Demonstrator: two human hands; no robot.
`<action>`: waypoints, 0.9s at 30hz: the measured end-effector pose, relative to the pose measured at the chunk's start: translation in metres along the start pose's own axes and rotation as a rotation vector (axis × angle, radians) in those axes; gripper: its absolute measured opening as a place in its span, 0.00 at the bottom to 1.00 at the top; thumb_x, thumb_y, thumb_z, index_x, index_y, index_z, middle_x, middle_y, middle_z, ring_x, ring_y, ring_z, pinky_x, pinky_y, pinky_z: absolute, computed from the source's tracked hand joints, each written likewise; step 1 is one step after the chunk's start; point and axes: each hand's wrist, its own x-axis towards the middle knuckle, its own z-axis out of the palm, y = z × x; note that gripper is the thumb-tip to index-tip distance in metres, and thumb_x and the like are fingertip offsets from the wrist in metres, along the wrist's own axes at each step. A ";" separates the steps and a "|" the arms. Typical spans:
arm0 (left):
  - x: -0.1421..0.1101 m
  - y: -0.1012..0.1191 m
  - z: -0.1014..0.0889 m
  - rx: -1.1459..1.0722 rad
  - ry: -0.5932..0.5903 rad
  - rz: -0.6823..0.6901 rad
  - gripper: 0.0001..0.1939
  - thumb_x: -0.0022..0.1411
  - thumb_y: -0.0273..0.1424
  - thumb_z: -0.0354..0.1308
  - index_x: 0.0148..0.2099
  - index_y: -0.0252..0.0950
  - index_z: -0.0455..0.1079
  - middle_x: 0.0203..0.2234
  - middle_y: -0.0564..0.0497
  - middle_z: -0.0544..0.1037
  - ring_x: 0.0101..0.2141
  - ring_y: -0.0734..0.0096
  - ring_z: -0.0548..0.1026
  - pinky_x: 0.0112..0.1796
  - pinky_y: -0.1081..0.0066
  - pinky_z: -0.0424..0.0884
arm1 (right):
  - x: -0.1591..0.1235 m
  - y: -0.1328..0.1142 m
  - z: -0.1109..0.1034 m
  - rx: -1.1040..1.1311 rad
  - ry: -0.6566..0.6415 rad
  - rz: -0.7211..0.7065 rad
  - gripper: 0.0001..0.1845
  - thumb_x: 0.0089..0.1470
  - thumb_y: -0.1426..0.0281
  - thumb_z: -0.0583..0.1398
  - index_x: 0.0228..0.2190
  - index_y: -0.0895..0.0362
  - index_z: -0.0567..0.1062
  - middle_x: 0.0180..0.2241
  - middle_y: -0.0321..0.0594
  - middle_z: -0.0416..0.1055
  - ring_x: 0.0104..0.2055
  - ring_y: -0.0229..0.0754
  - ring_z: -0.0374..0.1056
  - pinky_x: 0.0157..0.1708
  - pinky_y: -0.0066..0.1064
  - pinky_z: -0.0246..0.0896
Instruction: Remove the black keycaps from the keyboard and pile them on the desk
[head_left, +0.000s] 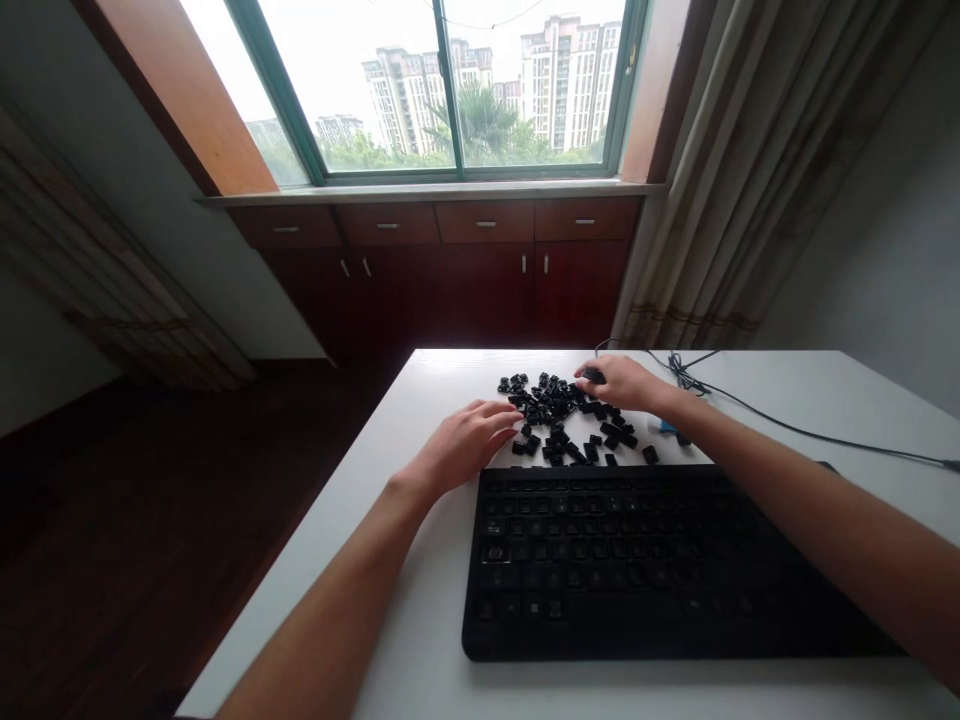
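A black keyboard (645, 560) with its keycaps removed lies on the white table (420, 400) in front of me. Beyond its far edge is a scattered pile of loose black keycaps (559, 415). My left hand (469, 440) rests palm down at the pile's left side, fingers stretched out and touching the nearest caps. My right hand (626, 385) is over the pile's far right part, its fingertips pinched on a black keycap (592, 376).
A black cable (787, 425) runs across the table's right side from behind my right wrist. A small blue object (667, 428) lies just under my right forearm. Dark wooden cabinets (450, 270) stand below the window, curtains at right, dark floor at left.
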 end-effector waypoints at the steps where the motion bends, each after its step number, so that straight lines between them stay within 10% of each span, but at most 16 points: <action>1: 0.000 0.000 0.000 -0.001 0.003 0.001 0.16 0.73 0.33 0.50 0.57 0.40 0.72 0.52 0.46 0.77 0.51 0.62 0.76 0.50 0.57 0.76 | 0.005 -0.001 0.002 -0.017 -0.030 0.013 0.16 0.64 0.61 0.58 0.48 0.57 0.74 0.48 0.44 0.73 0.46 0.45 0.71 0.46 0.41 0.70; 27: -0.001 -0.003 0.007 0.023 0.033 -0.060 0.12 0.71 0.32 0.51 0.48 0.38 0.75 0.47 0.48 0.78 0.44 0.63 0.75 0.43 0.64 0.74 | 0.008 -0.014 0.019 -0.275 -0.071 -0.078 0.18 0.63 0.62 0.60 0.51 0.58 0.72 0.51 0.47 0.70 0.48 0.46 0.71 0.46 0.44 0.70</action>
